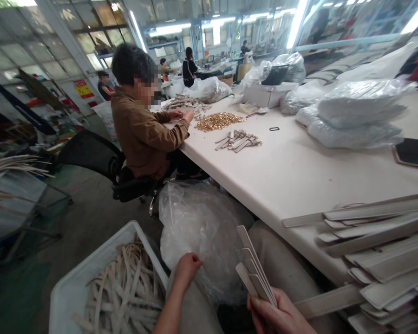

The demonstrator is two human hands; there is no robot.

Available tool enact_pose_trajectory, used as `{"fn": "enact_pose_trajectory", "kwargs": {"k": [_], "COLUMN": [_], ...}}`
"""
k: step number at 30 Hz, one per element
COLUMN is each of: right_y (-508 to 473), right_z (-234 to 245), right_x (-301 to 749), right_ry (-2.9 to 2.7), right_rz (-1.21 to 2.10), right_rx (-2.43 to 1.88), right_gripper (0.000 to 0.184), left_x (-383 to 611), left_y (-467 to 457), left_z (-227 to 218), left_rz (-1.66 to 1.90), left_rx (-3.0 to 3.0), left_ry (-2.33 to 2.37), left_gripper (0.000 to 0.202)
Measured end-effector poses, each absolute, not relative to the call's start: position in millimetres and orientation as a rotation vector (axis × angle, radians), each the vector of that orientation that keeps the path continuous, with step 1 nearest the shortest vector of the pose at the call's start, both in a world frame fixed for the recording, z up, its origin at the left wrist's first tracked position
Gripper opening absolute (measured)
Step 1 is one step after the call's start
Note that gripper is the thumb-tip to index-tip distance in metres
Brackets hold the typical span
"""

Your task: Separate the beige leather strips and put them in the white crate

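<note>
My right hand (pixel 275 311) is closed around a small fan of beige straps (pixel 256 273) with rounded ends, held upright over my lap. Curled fingers close my left hand (pixel 188 268), which is over my leg beside a clear plastic bag (pixel 198 222); I cannot make out anything in its grip. Left of it, a white bin (pixel 68 287) holds a tangle of loose beige strips (pixel 121 287). At the lower right, a large stack of similar beige straps (pixel 393 255) lies on the white table (pixel 264 171), some jutting past its edge.
A co-worker in a brown jacket (pixel 142 125) sits at the table's far left, hands near a pile of gold metal fittings (pixel 219 121). Short strap pieces (pixel 238 140), a black ring (pixel 274 129), plastic-wrapped packs (pixel 358 111) and a phone (pixel 414 152) lie on the table.
</note>
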State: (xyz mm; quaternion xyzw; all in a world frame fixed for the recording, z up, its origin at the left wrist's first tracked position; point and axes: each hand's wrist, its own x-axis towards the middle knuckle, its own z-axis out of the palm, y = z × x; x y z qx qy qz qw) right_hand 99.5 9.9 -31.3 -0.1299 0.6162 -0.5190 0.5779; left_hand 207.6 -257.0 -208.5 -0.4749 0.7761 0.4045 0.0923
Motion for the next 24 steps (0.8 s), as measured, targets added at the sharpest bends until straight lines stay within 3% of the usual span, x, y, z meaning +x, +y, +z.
{"fn": "enact_pose_trajectory", "kwargs": {"k": [11, 21, 24], "right_y": [3, -40, -47], "right_z": [-39, -51, -55], "right_x": [102, 139, 148], "right_ry": [1.411, 1.479, 1.442], "right_rz": [-1.345, -1.212, -1.172], "right_rx": [-0.296, -0.259, -0.242], "right_gripper": [0.044, 0.024, 0.027], "left_x": [263, 300, 303], "left_y": [-212, -149, -132], "left_z": [-109, -67, -66], "left_rz": [2.406, 2.711, 2.79], "left_rx": [-1.661, -1.643, -1.624], "left_ry": [1.894, 1.626, 1.511], "left_gripper": [0.048, 0.056, 0.056]}}
